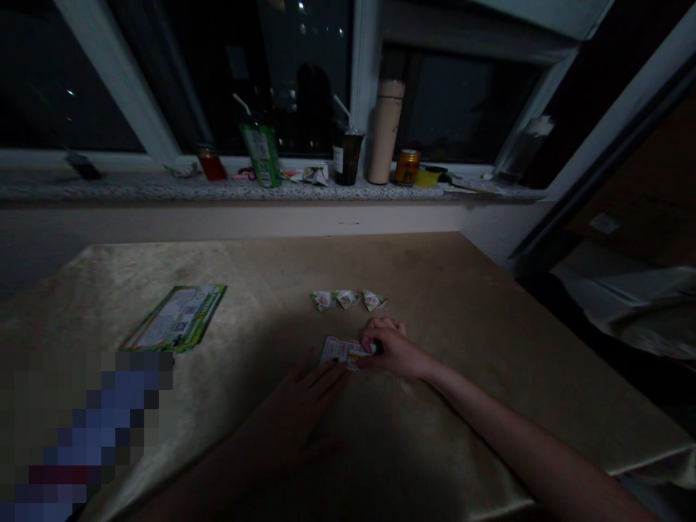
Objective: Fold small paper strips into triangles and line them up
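A small printed sheet of paper (340, 349) lies on the tabletop in front of me. My left hand (307, 395) is stretched out with its fingers lying flat over the sheet's near edge. At the sheet's right side, my right hand (394, 348) is closed, its fingers curled and pinching the paper there. The right end of the sheet is hidden under that hand. Just beyond my hands, three small folded paper triangles stand in a row: a left one (322, 300), a middle one (346, 298) and a right one (374, 300).
A stack of green printed leaflets (177, 319) lies at the left of the cloth-covered table (446, 290). Along the windowsill (304, 190) stand a green bottle (261, 154), a dark cup (346, 156), a tall tumbler (386, 134), an orange can (407, 168) and a red jar (211, 164).
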`<action>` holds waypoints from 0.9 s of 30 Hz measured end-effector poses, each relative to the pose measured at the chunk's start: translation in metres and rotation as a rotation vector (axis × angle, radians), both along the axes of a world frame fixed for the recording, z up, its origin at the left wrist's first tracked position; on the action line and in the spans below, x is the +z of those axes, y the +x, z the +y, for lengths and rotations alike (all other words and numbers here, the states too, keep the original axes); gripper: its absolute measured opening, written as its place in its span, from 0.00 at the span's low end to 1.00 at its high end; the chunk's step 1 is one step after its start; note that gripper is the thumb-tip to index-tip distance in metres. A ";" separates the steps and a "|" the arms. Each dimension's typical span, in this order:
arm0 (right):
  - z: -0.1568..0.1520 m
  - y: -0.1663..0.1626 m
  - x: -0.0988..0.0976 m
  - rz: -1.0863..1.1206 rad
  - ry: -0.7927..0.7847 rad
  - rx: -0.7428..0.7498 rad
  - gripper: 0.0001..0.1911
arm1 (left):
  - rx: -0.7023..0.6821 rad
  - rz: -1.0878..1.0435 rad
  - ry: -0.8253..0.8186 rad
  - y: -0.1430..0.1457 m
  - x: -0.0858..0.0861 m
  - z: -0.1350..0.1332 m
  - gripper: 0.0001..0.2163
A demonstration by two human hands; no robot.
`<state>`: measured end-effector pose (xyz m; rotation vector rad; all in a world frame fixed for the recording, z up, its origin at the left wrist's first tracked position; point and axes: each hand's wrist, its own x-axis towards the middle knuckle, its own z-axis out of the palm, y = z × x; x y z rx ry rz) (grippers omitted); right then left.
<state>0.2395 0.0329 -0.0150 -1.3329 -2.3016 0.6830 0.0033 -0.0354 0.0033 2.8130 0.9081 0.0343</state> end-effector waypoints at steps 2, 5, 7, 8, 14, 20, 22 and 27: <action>0.000 0.001 0.002 0.021 -0.053 -0.014 0.14 | -0.003 0.009 -0.005 0.000 0.000 0.000 0.33; 0.002 -0.001 0.005 0.025 -0.105 -0.040 0.16 | -0.004 0.021 -0.005 0.000 -0.001 0.001 0.33; 0.005 -0.001 0.005 0.023 -0.121 -0.040 0.17 | -0.004 0.026 -0.008 0.000 -0.001 0.001 0.33; 0.006 -0.001 0.004 0.027 -0.129 -0.036 0.18 | 0.000 0.026 -0.010 0.000 -0.001 0.001 0.33; 0.017 0.010 0.004 0.110 -0.180 0.069 0.17 | -0.004 -0.026 0.000 -0.003 -0.005 0.001 0.33; 0.021 0.012 0.006 0.080 -0.150 0.120 0.14 | -0.013 -0.021 0.020 -0.002 -0.005 0.001 0.34; 0.022 0.013 0.005 0.079 -0.136 0.145 0.12 | -0.014 -0.018 0.008 -0.001 -0.003 0.003 0.35; 0.028 0.019 0.001 0.104 -0.166 0.228 0.10 | -0.069 -0.048 -0.041 -0.010 -0.004 0.015 0.33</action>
